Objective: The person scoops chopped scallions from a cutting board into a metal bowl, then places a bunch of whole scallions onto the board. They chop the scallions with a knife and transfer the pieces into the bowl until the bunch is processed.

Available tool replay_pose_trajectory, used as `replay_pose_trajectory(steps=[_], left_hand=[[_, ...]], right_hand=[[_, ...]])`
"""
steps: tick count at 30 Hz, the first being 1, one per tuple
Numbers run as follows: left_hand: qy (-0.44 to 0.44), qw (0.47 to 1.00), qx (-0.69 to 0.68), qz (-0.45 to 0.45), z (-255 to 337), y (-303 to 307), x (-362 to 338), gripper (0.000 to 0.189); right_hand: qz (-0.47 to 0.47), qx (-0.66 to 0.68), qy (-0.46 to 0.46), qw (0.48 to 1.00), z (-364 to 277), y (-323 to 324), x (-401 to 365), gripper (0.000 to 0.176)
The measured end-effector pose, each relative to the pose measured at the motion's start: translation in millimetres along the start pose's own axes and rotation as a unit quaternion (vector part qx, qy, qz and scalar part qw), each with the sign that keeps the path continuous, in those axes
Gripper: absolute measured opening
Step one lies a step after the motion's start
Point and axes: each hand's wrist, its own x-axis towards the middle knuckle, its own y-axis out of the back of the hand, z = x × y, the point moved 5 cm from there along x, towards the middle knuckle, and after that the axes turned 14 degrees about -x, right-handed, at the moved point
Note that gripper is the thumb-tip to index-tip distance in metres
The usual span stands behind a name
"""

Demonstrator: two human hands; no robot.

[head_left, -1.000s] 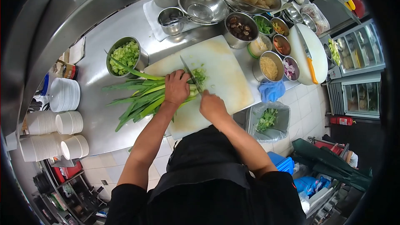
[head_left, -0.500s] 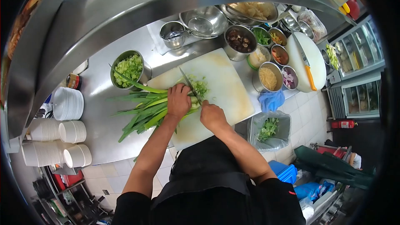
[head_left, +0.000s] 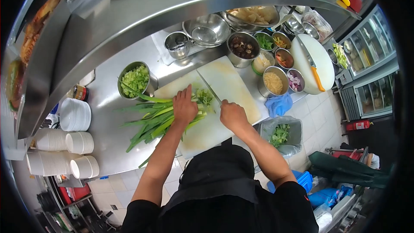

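My left hand (head_left: 185,105) lies over a bunch of green onions (head_left: 157,118) at the left part of the white cutting board (head_left: 235,86); its fingers point up the board, and whether they grip the stalks is hard to see. My right hand (head_left: 233,115) is wrapped round the handle of a long knife (head_left: 209,85). The blade slants up and left, just right of a small heap of chopped green onion (head_left: 204,96). A steel pot of chopped greens (head_left: 135,80) stands at the board's upper left.
Steel containers of mushrooms (head_left: 243,47), shredded food (head_left: 273,83) and purple pieces (head_left: 295,80) stand at the right. A second knife (head_left: 311,62) lies on a round white board (head_left: 325,71). Stacked white bowls (head_left: 84,167) are at left, a lined bin (head_left: 293,133) below right.
My right hand and the knife have moved right, away from the green onions and my left hand. The blade now lies right of the chopped heap. The whole view has shifted slightly.
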Motion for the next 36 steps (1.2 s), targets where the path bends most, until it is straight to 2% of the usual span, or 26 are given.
replay_pose_trajectory(steps=[2,4,6,11,13,14,16,17,18,19,20,21,22,24,25,26,27,28,30,31,33,34,36], left_hand=[[-0.018,0.999,0.029,0.024,-2.8,-0.9,-5.4,0.064],[-0.017,0.999,0.015,0.022,1.1,3.8,-6.8,0.061],[0.004,1.0,-0.004,0.022,-1.3,3.4,-4.6,0.057],[-0.001,1.0,-0.003,-0.01,-17.2,-6.9,-0.5,0.054],[0.004,0.999,-0.002,-0.033,-20.8,-3.8,2.2,0.052],[0.023,0.997,-0.027,-0.071,-24.4,-4.7,3.7,0.058],[0.041,0.991,-0.055,-0.113,-18.1,3.2,5.4,0.065],[0.053,0.984,-0.035,-0.168,-12.2,8.2,4.2,0.077],[0.063,0.973,-0.014,-0.223,-4.5,13.7,3.0,0.089],[0.06,0.972,-0.013,-0.226,3.7,21.6,5.4,0.089],[0.062,0.958,0.013,-0.279,10.3,24.5,5.7,0.098],[0.065,0.941,0.04,-0.33,12.0,24.6,5.4,0.107],[0.065,0.941,0.042,-0.33,3.7,21.0,7.7,0.107],[0.047,0.955,-0.058,-0.289,-17.5,17.8,10.5,0.097],[0.061,0.956,-0.052,-0.283,-23.2,27.3,13.7,0.097],[0.061,0.966,-0.124,-0.218,-27.5,42.4,24.4,0.081],[0.056,0.968,-0.193,-0.148,-31.7,61.7,33.0,0.066],[0.067,0.97,-0.185,-0.142,-37.2,82.1,35.5,0.066],[0.159,0.97,-0.145,-0.117,-55.2,127.9,37.0,0.031],[0.164,0.97,-0.141,-0.112,-60.2,145.1,29.1,0.031],[0.236,0.962,-0.026,-0.137,-75.8,171.6,3.2,0.019],[0.24,0.961,-0.024,-0.136,-89.1,173.9,-5.8,0.019],[0.277,0.928,0.148,-0.2,-132.9,158.2,-33.1,0.022]], right_hand=[[0.042,-0.052,0.051,0.996,-0.1,2.4,17.1,0.016],[0.041,-0.067,0.061,0.995,4.7,4.4,30.1,0.015],[-0.011,-0.103,0.159,0.982,-0.2,6.0,34.6,0.015],[-0.047,-0.107,0.172,0.978,-4.7,5.0,23.8,0.019],[-0.022,-0.078,0.104,0.991,8.4,6.3,21.4,0.021],[-0.025,-0.077,0.104,0.991,11.9,4.2,18.1,0.021],[-0.01,-0.057,0.01,0.998,29.2,3.2,9.5,0.026],[-0.013,-0.057,0.007,0.998,33.3,-5.7,6.7,0.026],[0.043,-0.07,-0.007,0.997,38.5,-15.9,5.8,0.029],[0.101,-0.083,-0.023,0.991,44.0,-25.7,5.2,0.031],[0.102,-0.083,-0.027,0.991,49.6,-40.3,6.4,0.031],[0.145,-0.093,-0.014,0.985,52.8,-50.5,7.2,0.031],[0.187,-0.103,0.002,0.977,52.6,-51.1,5.3,0.031],[0.157,-0.09,0.0,0.984,57.8,-61.5,-0.1,0.034],[0.126,-0.078,0.001,0.989,54.1,-66.8,-2.9,0.036],[0.163,-0.109,0.004,0.981,49.6,-65.6,-11.5,0.036],[0.187,-0.071,-0.006,0.98,43.0,-55.7,-19.5,0.037],[0.21,-0.035,-0.019,0.977,37.4,-44.5,-27.3,0.038],[0.202,-0.004,-0.011,0.979,27.6,-35.2,-37.8,0.036],[0.196,0.02,-0.015,0.98,25.0,-33.2,-41.5,0.035],[0.184,0.038,-0.012,0.982,19.2,-32.4,-46.8,0.033],[0.173,0.05,-0.016,0.984,16.0,-35.0,-48.9,0.031],[0.164,0.06,0.004,0.985,6.3,-39.2,-50.4,0.029]])
